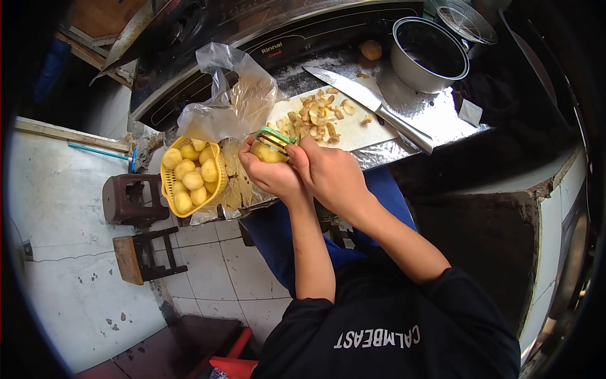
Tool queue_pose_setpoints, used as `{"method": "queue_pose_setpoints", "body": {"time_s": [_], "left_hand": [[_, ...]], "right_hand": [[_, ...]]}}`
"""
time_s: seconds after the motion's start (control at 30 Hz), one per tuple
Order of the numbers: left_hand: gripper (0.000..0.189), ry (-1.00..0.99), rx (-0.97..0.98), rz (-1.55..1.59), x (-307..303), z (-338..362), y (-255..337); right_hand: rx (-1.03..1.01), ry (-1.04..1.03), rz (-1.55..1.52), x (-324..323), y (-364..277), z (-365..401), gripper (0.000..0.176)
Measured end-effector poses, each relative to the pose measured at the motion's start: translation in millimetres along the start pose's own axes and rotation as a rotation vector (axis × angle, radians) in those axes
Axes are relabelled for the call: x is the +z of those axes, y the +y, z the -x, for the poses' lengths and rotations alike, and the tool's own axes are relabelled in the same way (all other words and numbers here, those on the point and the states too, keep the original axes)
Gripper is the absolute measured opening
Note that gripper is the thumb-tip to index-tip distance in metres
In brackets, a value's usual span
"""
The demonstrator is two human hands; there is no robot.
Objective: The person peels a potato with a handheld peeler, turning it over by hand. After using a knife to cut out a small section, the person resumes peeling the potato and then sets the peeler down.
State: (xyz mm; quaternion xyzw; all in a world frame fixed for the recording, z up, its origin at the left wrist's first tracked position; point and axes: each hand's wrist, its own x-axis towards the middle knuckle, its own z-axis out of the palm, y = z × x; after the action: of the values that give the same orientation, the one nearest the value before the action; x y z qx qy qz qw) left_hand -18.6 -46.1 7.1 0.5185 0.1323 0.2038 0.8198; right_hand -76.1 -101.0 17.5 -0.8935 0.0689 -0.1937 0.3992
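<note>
My left hand (273,175) is closed round a yellow peeled-looking potato (266,153), partly hidden by the fingers. In my right hand (331,177) is a green peeler (275,134), its blade lying across the top of the potato. Both hands touch each other in front of a white cutting board (372,134). Brown peelings (314,114) are heaped on the board, and a large knife (363,98) lies over its far right part. Left of my hands, a yellow basket (221,174) holds several peeled potatoes (185,169).
A plastic bag (252,95) lies beyond my left hand. At the back right stand a metal pot (416,76) and a wire strainer (467,22), with a brown potato (370,50) left of the pot. Two stools (129,199) are on the left.
</note>
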Motion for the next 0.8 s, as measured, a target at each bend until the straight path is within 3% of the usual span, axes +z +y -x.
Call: {"method": "queue_pose_setpoints", "body": {"time_s": [0.13, 0.27, 0.4, 0.6, 0.8], "left_hand": [[0.031, -0.068, 0.000, 0.033, -12, 3, 8], [0.030, -0.058, 0.113, 0.069, -9, 2, 36], [0.035, -0.167, 0.057, 0.181, -11, -5, 27], [0.030, -0.399, -0.302, 0.510, -26, -20, 25], [0.029, -0.402, -0.363, 0.538, -25, -20, 20]], "right_hand": [[0.081, 0.016, 0.080, 7, 14, -2, 0.039], [0.127, 0.066, -0.109, 5, 38, -6, 0.041], [0.201, -0.034, 0.155, -8, 44, -31, 0.037], [0.198, -0.040, 0.197, -28, 48, -38, 0.040], [0.250, -0.038, 0.142, -29, 53, -44, 0.046]]}}
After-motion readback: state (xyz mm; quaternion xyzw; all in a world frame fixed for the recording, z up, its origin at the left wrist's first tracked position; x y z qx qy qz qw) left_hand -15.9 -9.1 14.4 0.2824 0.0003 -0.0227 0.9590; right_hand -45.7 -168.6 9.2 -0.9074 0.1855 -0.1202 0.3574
